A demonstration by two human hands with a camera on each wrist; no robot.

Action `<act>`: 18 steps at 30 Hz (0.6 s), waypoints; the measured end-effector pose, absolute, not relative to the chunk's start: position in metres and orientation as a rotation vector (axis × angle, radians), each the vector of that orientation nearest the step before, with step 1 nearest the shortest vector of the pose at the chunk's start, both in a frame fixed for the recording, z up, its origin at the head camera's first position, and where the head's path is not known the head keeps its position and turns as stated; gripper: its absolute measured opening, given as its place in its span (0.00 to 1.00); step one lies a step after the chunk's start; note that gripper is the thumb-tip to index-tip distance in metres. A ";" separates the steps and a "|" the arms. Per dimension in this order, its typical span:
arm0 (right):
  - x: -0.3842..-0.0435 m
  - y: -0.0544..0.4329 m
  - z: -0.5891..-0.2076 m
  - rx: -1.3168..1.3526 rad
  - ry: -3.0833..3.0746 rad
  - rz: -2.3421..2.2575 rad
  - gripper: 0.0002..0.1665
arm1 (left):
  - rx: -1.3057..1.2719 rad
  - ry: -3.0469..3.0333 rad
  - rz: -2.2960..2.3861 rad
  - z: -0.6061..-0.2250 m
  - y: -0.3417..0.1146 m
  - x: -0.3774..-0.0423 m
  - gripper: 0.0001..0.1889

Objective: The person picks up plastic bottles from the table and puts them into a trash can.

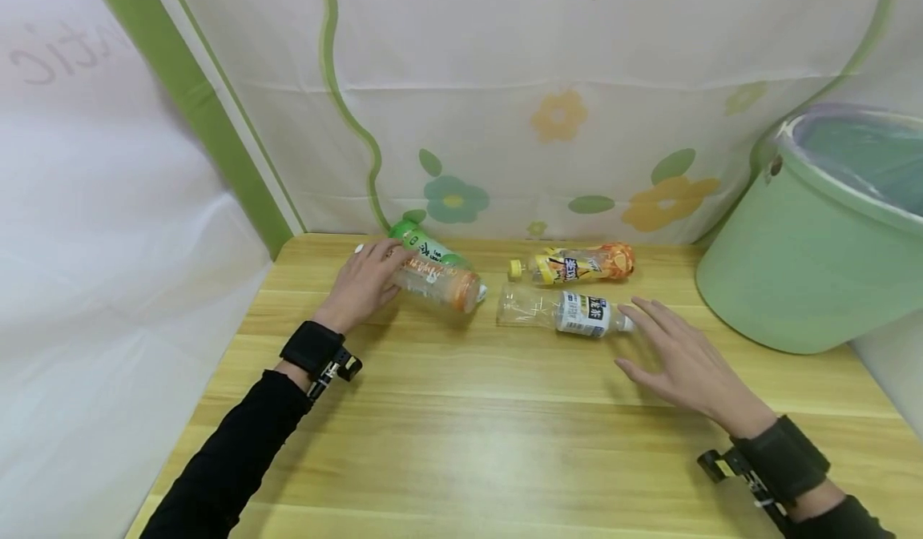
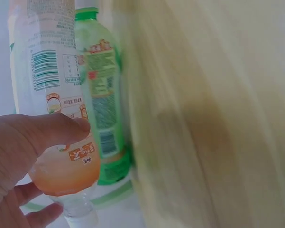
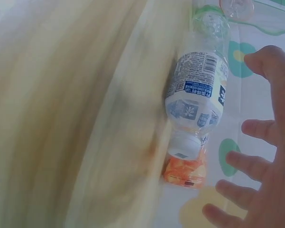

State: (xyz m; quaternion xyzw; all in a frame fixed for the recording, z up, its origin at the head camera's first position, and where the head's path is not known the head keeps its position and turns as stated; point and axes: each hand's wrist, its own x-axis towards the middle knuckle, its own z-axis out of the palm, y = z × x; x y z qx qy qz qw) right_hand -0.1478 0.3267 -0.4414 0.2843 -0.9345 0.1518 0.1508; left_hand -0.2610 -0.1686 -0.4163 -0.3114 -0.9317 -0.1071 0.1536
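My left hand (image 1: 367,279) grips a clear plastic bottle with an orange and white label (image 1: 437,279). In the left wrist view the thumb lies across that label and fingertips show behind the bottle, near its neck. Directly behind it is a green-labelled bottle (image 2: 103,95), partly hidden in the head view. My right hand (image 1: 678,360) has its fingers spread, close to the white cap of a clear bottle with a white label (image 1: 582,315), which lies on its side. Beyond that one lies a bottle with a yellow and orange label (image 1: 577,265) and a yellow cap.
A light green bin (image 1: 800,259) with a clear liner stands at the right, by the table's edge. The wooden table (image 1: 461,443) meets a white curtain (image 1: 497,50) with printed flowers at the back. More white cloth (image 1: 108,283) hangs at the left.
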 end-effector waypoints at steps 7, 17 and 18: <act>-0.150 0.327 -0.437 0.828 -2.661 0.436 0.50 | -0.849 -2.643 -0.272 -0.402 -0.154 -0.256 0.37; -0.155 0.324 -0.427 0.834 -2.635 0.426 0.52 | -0.804 -2.626 -0.196 -0.387 -0.124 -0.247 0.36; -0.155 0.324 -0.426 0.836 -2.632 0.429 0.52 | -0.804 -2.627 -0.187 -0.386 -0.121 -0.246 0.36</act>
